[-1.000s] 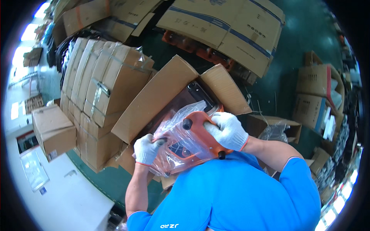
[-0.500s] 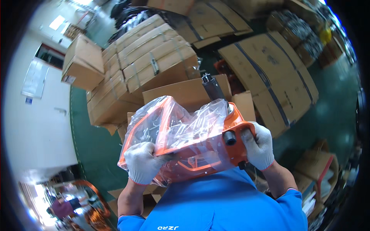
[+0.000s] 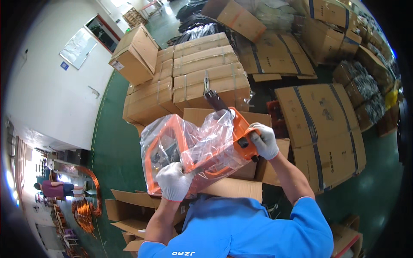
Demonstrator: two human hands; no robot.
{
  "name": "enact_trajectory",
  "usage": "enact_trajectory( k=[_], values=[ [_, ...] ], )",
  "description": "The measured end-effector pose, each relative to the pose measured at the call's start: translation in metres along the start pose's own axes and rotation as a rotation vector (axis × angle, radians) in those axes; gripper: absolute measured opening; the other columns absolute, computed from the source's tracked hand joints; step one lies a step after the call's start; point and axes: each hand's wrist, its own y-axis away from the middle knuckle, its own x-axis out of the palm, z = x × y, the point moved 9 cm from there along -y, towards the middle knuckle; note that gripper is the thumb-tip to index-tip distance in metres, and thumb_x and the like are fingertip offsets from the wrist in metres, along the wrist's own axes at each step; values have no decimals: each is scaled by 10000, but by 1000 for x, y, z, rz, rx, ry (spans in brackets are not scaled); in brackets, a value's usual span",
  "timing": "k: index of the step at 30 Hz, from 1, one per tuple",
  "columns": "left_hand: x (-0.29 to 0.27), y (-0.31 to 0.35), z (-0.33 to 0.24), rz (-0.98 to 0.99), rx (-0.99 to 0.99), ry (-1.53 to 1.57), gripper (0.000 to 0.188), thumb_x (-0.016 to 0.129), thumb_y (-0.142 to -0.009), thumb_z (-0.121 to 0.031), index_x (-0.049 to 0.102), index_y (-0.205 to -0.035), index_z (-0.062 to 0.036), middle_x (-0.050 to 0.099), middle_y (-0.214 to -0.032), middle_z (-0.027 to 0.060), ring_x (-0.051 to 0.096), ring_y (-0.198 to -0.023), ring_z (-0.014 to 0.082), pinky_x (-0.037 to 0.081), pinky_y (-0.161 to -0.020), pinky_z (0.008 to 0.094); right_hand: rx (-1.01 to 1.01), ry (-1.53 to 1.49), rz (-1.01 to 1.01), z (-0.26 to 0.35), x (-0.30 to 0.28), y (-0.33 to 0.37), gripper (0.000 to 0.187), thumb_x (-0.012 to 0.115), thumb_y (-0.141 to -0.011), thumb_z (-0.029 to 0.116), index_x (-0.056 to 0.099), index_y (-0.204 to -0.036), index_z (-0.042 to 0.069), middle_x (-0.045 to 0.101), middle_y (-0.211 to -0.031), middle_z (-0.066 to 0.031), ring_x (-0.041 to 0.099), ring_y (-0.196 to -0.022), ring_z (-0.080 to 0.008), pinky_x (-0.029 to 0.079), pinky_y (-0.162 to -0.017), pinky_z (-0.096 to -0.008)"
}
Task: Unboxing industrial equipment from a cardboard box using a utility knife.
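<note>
An orange frame-like part [image 3: 177, 132], apparently a machine or vehicle component, hangs in front of my chest, partly wrapped in clear plastic film [image 3: 214, 131]. A black cylindrical post [image 3: 216, 100] juts from its far end, and a short black round fitting [image 3: 244, 142] sits near its right edge. My left hand [image 3: 173, 180], in a white knitted glove, is closed on the frame's near left edge through the film. My right hand [image 3: 264, 140], gloved alike, grips the bare orange right end. An opened cardboard box [image 3: 275, 167] lies below the frame, largely covered by it.
Stacked cartons [image 3: 206, 81] stand ahead, with a taller box [image 3: 137, 53] at their left. Flattened strapped cardboard [image 3: 322, 129] lies to the right. Open cartons [image 3: 129, 210] are near my left arm. A person [image 3: 53, 189] stands far left beside orange coils [image 3: 84, 215].
Both hands have carried the orange frame away from my body, and its right end has swung left. My right arm is stretched farther out. The whole view has turned.
</note>
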Motion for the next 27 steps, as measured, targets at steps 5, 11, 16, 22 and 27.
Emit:
enact_trajectory(
  k=[5,11,16,22,27],
  values=[
    [43,16,3,2,-114,0,467,963,-634,-427,667,-646,-66,641,-617,119,659,-589,326,510,-575,425,-7,-74,55,-48,7,-13,206,664,-980,174,716,-924,-17,695,-874,-185,685,-830,-350,542,-776,-418],
    [76,13,-5,8,-133,-57,379,902,-713,-349,622,-674,-97,627,-631,100,661,-609,326,524,-593,450,-8,-177,64,-102,17,-22,216,646,-979,162,691,-879,-24,690,-862,-179,687,-816,-335,539,-756,-404],
    [109,15,-3,125,-210,0,267,889,-692,-243,669,-724,-95,683,-731,119,700,-704,353,552,-662,464,182,-202,12,-185,31,13,596,520,-1065,521,622,-828,-16,666,-862,-138,661,-828,-252,519,-772,-386],
    [124,23,-7,238,-232,4,312,868,-739,-277,624,-786,-88,639,-731,114,683,-714,343,551,-681,466,190,-265,-94,-189,30,32,598,523,-1074,545,619,-796,24,597,-765,-70,632,-861,-275,488,-975,-444],
    [109,-6,14,574,-448,467,323,806,-851,-374,725,-872,-62,706,-896,148,702,-870,342,562,-828,446,241,-284,-186,-203,25,42,600,526,-1067,560,612,-808,26,587,-766,-66,625,-926,-260,472,-1008,-455]
  ],
)
